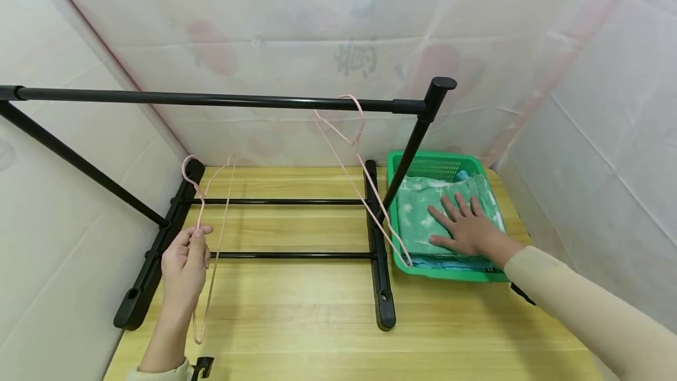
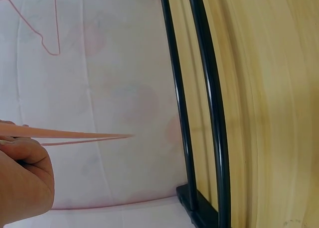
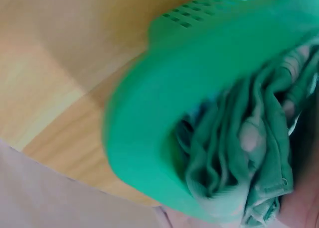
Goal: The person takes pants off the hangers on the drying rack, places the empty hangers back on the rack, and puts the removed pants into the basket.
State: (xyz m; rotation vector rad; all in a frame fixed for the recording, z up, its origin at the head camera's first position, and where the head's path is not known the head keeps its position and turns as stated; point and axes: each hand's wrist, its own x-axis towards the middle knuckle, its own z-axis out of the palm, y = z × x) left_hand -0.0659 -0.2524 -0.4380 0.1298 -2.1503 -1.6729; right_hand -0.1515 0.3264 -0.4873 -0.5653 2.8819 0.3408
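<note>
At the left of the head view my left hand (image 1: 184,263) grips a pink clothes hanger (image 1: 202,206) by its side, its hook pointing up. In the left wrist view the same hanger (image 2: 75,135) juts out edge-on from the curled fingers. My right hand (image 1: 465,229) lies palm down, fingers spread, on a folded green-and-white patterned cloth (image 1: 418,207). That cloth sits in a green plastic basket (image 1: 449,274). The right wrist view is blurred; it shows the cloth's folded layers (image 3: 234,148) beside the basket rim (image 3: 139,113), the hand mostly out of frame.
A black rack stands on the wooden table (image 1: 296,316), its top bar (image 1: 211,99) crossing the head view. A second pink hanger (image 1: 359,160) hangs from that bar near its right end. Blue cloth (image 1: 449,263) shows under the green one. White printed sheets (image 1: 296,28) wall in the table.
</note>
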